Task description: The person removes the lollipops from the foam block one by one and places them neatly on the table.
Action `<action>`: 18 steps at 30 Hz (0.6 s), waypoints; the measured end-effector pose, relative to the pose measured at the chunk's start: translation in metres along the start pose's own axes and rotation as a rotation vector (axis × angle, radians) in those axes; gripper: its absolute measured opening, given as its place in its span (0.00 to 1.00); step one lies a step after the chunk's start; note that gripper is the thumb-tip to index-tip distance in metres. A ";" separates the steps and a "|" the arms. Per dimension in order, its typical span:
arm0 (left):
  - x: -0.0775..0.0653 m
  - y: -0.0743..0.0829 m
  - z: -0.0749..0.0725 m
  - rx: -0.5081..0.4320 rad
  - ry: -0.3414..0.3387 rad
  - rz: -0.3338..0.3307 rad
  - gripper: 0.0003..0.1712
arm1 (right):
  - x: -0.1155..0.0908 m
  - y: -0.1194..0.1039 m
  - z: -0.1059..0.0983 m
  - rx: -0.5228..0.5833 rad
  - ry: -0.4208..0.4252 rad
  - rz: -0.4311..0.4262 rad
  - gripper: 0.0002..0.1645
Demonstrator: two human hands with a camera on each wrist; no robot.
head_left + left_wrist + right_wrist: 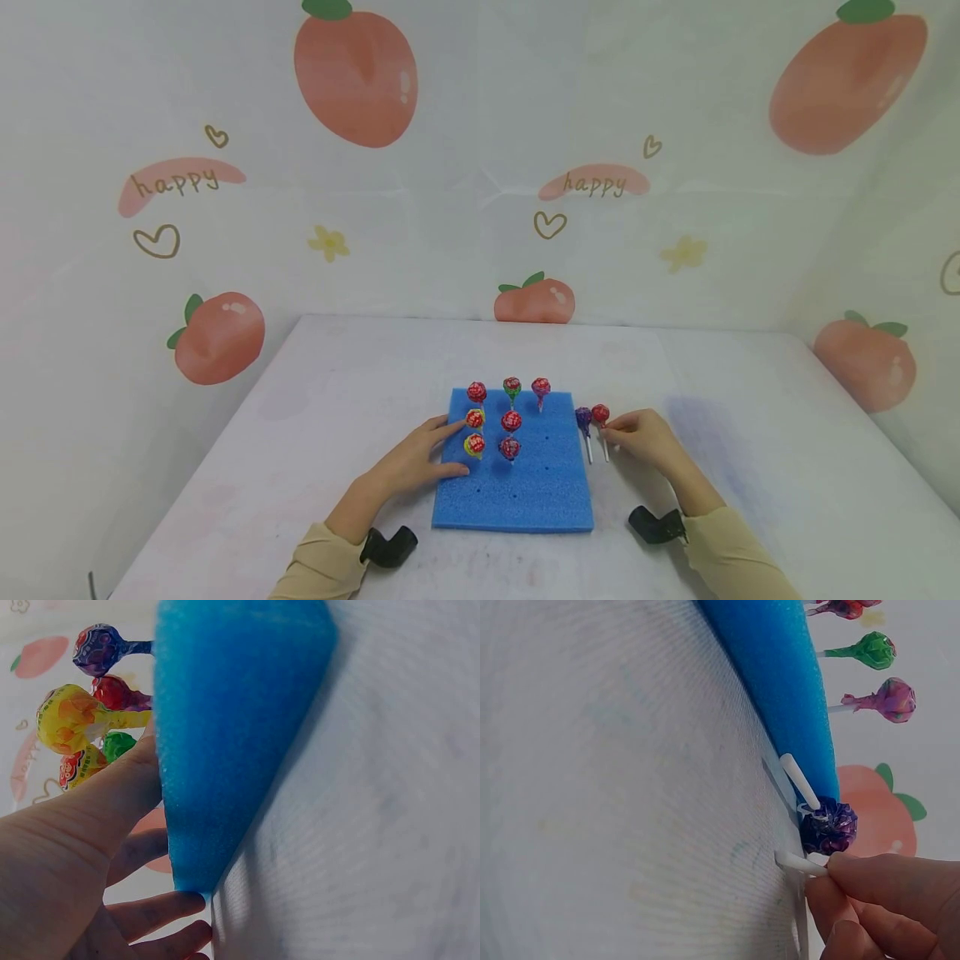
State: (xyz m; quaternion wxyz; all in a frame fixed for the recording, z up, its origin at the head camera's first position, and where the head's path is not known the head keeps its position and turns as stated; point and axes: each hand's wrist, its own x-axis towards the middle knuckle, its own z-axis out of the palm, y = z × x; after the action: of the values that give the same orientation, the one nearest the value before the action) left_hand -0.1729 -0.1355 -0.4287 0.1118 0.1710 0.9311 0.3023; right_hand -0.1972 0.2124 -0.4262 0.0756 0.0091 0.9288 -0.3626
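Observation:
A blue foam board (551, 492) lies on the table with several wrapped lollipops standing upright in it. My left hand (411, 461) rests against the board's left side, its fingers fairly straight. In the left wrist view the thumb lies at the top edge near a yellow lollipop (69, 720). Just right of the board, my right hand (643, 437) pinches the stick of a red lollipop (601, 413) between thumb and fingers. Beside it a purple lollipop (583, 419) lies on the table; in the right wrist view its white stick (799, 781) slants near the foam.
Small holes (514, 497) dot the front and right of the board. A black wrist mount (388, 548) sits at the left cuff, another mount (654, 527) at the right. A white wall (450, 225) printed with fruit rises behind the table (360, 367).

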 end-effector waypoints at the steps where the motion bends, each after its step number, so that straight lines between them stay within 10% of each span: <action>1: 0.000 0.000 0.000 0.000 -0.001 0.001 0.41 | 0.000 0.000 0.000 0.000 0.000 0.001 0.15; 18: 0.000 -0.001 0.000 -0.003 -0.003 0.003 0.40 | 0.001 0.001 0.000 -0.004 -0.007 -0.005 0.13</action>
State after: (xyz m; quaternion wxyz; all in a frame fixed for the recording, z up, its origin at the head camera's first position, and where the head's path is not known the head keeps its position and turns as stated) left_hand -0.1733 -0.1357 -0.4293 0.1129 0.1725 0.9302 0.3037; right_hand -0.1976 0.2132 -0.4277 0.0778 0.0055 0.9293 -0.3610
